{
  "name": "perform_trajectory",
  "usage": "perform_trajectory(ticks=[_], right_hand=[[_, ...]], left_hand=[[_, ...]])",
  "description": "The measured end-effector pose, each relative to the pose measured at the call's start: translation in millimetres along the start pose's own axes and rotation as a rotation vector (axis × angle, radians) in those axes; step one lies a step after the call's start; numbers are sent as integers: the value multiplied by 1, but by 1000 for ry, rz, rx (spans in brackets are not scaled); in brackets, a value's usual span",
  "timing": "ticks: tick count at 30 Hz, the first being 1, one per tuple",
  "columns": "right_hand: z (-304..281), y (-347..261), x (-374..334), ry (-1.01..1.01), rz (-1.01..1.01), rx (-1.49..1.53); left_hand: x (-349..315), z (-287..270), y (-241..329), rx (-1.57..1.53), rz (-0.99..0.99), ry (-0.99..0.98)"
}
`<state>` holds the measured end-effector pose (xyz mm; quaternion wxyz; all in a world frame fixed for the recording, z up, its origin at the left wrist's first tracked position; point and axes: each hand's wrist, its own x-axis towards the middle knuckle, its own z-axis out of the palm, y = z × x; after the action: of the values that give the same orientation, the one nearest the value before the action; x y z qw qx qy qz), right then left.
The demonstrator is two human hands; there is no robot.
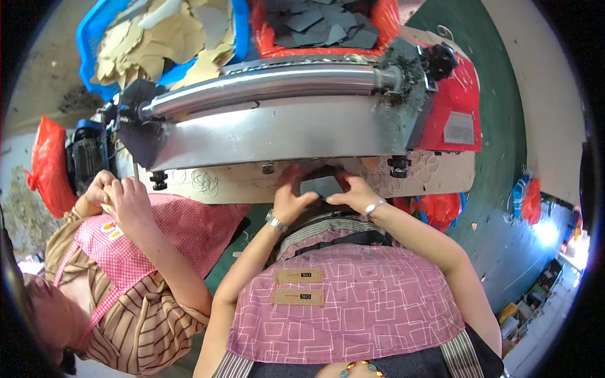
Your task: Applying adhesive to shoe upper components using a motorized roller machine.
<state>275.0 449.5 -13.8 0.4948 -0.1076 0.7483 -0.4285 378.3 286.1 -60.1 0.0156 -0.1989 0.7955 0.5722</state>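
Near side of roller machine [271, 126]: left hand [289, 199] and right hand [358, 194] grasp a dark grey sheet [321, 186] between them. Apparent step: evening its edges; next move likely calls for steady pressure.

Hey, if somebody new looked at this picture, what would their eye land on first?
Probably the long, shiny roller stretching across the upper middle. Beyond it are a blue basket of tan pieces at upper left and a red bag of dark pieces at top centre. Below the roller, the left hand and right hand hold a grey piece between them.
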Motion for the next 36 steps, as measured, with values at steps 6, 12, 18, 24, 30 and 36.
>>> perform_trajectory(ticks=[6,12,18,24,30,36], right_hand=[[-5,-37,-30,-222,122,524],[-15,-67,-39,-76,55,415],[-18,-73,-40,-30,112,450],[-19,-65,-38,19,180,582],[-17,-62,-37,12,202,592],[-9,-36,-47,-133,-131,-22]], left_hand=[[-15,-27,69,-1179,-297,-209],[-4,-40,92,-1274,-350,-257],[-5,-46,98,-1141,-277,-255],[-6,-43,93,-1230,-384,-234],[-6,-37,80,-1292,-470,-238],[-27,-41,81,-733,-344,-318]])
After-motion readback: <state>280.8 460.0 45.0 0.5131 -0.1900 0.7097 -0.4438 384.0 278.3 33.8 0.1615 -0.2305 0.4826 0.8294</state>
